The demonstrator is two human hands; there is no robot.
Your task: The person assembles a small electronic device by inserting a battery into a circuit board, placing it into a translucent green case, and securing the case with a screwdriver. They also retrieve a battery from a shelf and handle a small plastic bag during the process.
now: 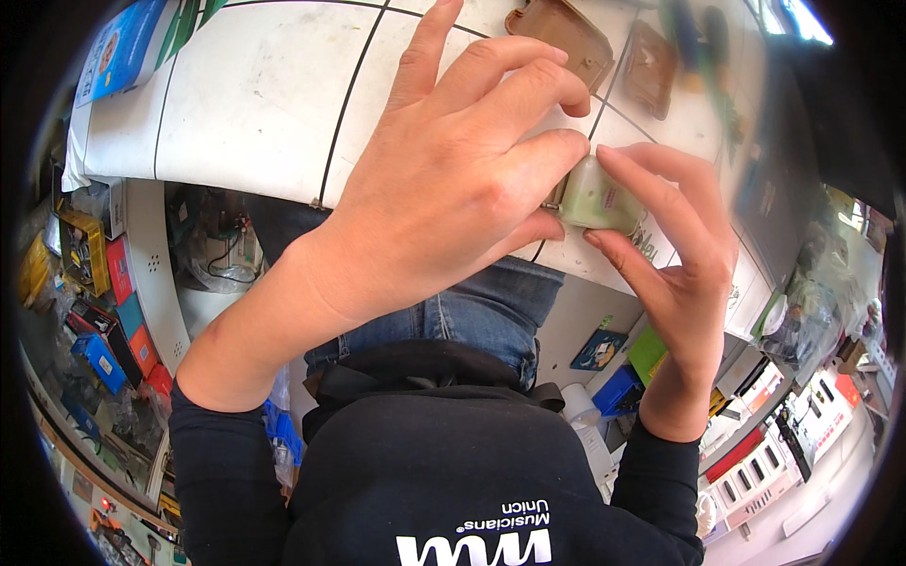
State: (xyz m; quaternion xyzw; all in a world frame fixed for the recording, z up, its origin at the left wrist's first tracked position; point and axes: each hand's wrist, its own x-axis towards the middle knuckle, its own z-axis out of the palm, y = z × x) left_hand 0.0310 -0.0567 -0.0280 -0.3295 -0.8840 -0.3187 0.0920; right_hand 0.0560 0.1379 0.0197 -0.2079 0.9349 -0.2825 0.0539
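A small, pale green, translucent plastic case (590, 198) is held just above the white tiled worktop, near its front edge. My right hand (684, 222) grips it from the right, with fingertips at its far edge and the thumb at its near edge. On the other side my left hand (472, 165) pinches its left edge between thumb and forefinger, the other fingers raised and spread. A small metallic bit shows at that left edge, mostly hidden by my left hand. Beyond the fingers lie a brown plastic shell (566, 38) and a smaller brown plastic piece (651, 71).
The tiled worktop (255, 94) has dark joints. A blue box (123, 52) stands at its far left. Long dark-handled tools (694, 42) lie blurred at the far right. Below the worktop, an open compartment (217, 241) holds bagged items. Shelves with boxes (113, 330) fill the lower left.
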